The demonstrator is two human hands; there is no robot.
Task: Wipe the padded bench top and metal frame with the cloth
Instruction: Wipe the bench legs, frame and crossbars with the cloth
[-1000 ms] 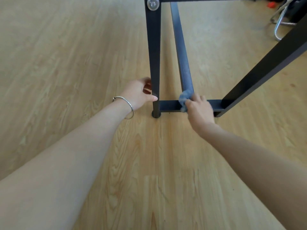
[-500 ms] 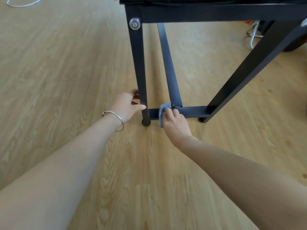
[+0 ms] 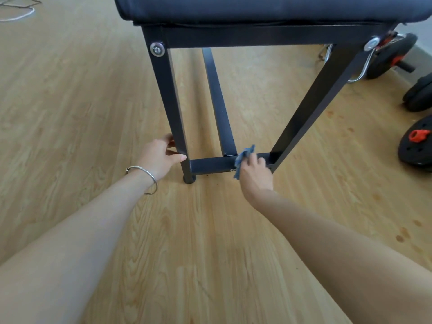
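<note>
On lower crossbar [image 3: 210, 163]: right hand [image 3: 254, 174] holds cloth [image 3: 242, 157]; left hand [image 3: 159, 157] grips leg [image 3: 168, 97].

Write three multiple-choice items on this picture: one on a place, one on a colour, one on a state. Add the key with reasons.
1. Where is the cloth pressed? A. padded top B. lower crossbar C. floor
2. What colour is the cloth? A. red B. blue C. white
3. What is the left hand doing? A. hanging free B. holding a bottle C. gripping a bench leg
Key: B, the right hand holds it against that bar; B, it shows blue; C, its fingers curl round the leg.
</note>
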